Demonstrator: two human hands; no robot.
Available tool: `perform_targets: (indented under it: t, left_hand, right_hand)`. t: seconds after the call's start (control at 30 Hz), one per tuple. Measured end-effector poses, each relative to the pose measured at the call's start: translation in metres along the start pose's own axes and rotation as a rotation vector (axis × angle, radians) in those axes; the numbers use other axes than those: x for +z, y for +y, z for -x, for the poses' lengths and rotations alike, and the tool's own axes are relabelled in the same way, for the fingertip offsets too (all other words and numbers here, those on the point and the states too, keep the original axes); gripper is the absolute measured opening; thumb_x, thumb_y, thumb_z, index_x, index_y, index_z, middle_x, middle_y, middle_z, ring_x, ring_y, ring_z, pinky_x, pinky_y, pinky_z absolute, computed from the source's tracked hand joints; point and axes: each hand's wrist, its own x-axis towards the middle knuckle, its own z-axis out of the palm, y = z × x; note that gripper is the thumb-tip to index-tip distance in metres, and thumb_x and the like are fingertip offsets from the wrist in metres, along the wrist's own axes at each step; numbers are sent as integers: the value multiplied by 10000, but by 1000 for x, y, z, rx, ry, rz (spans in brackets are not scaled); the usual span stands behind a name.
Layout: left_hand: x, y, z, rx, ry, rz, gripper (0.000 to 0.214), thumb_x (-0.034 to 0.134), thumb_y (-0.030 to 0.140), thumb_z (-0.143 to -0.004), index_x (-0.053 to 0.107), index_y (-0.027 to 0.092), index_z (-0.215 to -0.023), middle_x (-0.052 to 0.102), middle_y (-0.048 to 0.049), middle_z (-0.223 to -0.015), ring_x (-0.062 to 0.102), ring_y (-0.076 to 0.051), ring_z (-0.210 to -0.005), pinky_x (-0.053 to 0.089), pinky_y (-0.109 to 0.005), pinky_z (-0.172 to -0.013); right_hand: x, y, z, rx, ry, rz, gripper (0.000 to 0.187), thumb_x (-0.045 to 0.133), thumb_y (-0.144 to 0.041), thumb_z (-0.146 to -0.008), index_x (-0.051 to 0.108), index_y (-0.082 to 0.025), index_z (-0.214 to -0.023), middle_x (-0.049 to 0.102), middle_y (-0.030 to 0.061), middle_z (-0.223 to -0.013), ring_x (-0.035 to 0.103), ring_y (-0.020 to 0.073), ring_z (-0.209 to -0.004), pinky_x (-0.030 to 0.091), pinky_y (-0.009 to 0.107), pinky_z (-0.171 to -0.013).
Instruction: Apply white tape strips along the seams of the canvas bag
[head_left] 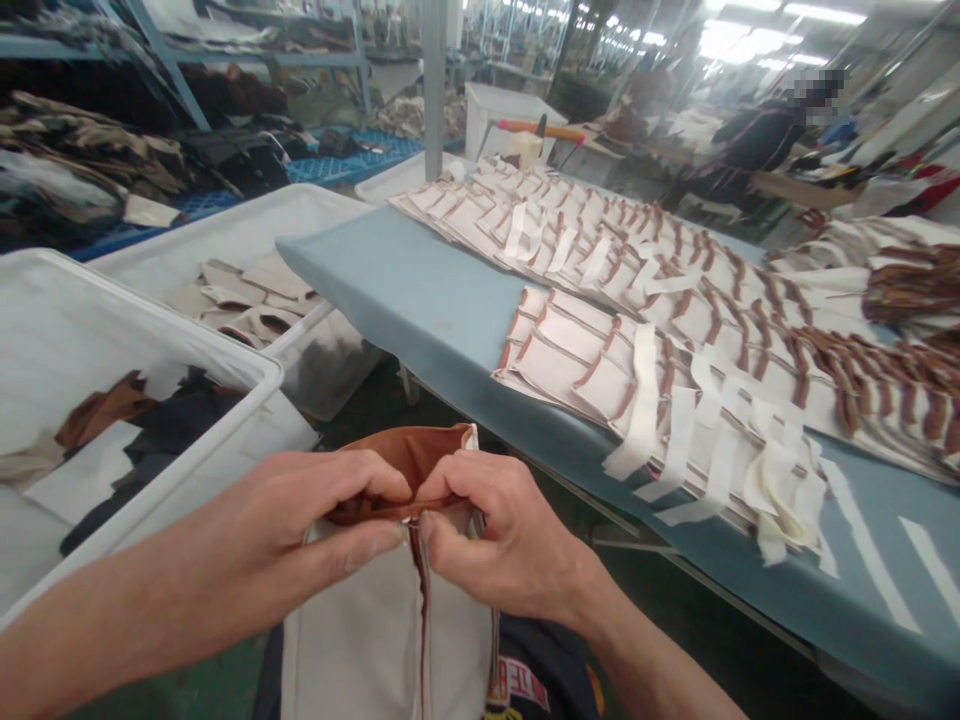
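Between my hands is a cream fabric pouch-like piece [352,630] with a brown lining [420,450] showing at its open top. A seam with brown edging runs down its front. My left hand [330,520] pinches the top edge left of the seam, thumb outside and fingers inside the mouth. My right hand [495,530] pinches the same edge just right of the seam. The fingertips of both hands nearly meet there. The piece hangs over my lap, its lower end cut off by the frame.
To the right, a blue-covered table [420,270] bears rows of cream-and-brown pieces [570,340] and pale strips [641,400]. White bins [274,375] with fabric pieces stand at left. Shelves of cloth [90,150] rise behind them. Another person [757,140] is at the far right.
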Motion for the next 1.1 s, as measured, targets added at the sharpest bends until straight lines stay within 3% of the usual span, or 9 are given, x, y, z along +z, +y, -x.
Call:
perform_targets:
  t: [0.17,0.33,0.57,0.67,0.73,0.9,1.0,1.1]
  left_hand:
    - [5,-10,-12,179,-84,-91,359,525,297,-1149,661,232,-824,697,39,-753,646,-142,-682,413,-273,-652]
    - [12,-23,-14,269,-92,-187,356,462,293,-1189,619,235,-875,672,30,-793,617,-161,-686,348,-337,-645]
    - [10,6,-21,266,-75,-238,352,480,159,-1085,520,227,-742,580,58,-666,515,-124,-566,310,-321,-565]
    - [16,12,-25,300,-29,-122,325,457,106,-1005,411,231,-709,413,92,-612,394,-99,-530,287,-278,-528]
    - [20,14,-27,297,-32,-5,314,456,114,-1008,402,229,-721,374,98,-629,365,-87,-524,289,-241,-508]
    - [23,14,-27,205,-44,158,327,477,186,-1083,496,227,-760,473,83,-690,479,-88,-601,398,-163,-557]
    - [23,13,-22,150,-18,187,310,453,233,-1089,591,227,-812,598,56,-765,600,-110,-691,496,-159,-653]
    - [29,8,-16,146,14,232,309,478,247,-1104,632,231,-837,633,61,-778,629,-109,-707,500,-155,-671]
  right_hand:
    - [2,2,6,-87,48,119,142,635,-179,-935,695,-225,-815,729,-2,-710,630,156,-668,453,287,-700]
    - [-2,4,10,-116,39,112,165,635,-168,-994,706,-223,-855,770,11,-759,647,163,-697,470,293,-735]
    - [-7,4,13,-140,50,81,160,635,-143,-1001,674,-222,-867,731,-4,-760,614,155,-707,461,294,-737]
    - [-13,6,11,-141,-10,-91,143,660,-225,-1021,668,-215,-878,699,-14,-779,592,142,-715,457,283,-727]
    - [-16,10,7,-50,-96,-297,270,701,-372,-1041,642,-215,-829,646,-29,-744,542,126,-662,423,267,-645]
    - [-9,23,-5,173,-176,-695,627,852,-705,-897,497,-233,-685,439,-79,-618,357,99,-576,295,260,-530]
    - [3,27,-5,200,-156,-816,669,882,-718,-862,470,-231,-662,372,-100,-597,291,83,-558,252,254,-521]
    - [21,27,0,185,-119,-904,683,896,-698,-849,435,-237,-643,372,-97,-587,282,82,-548,239,259,-515]
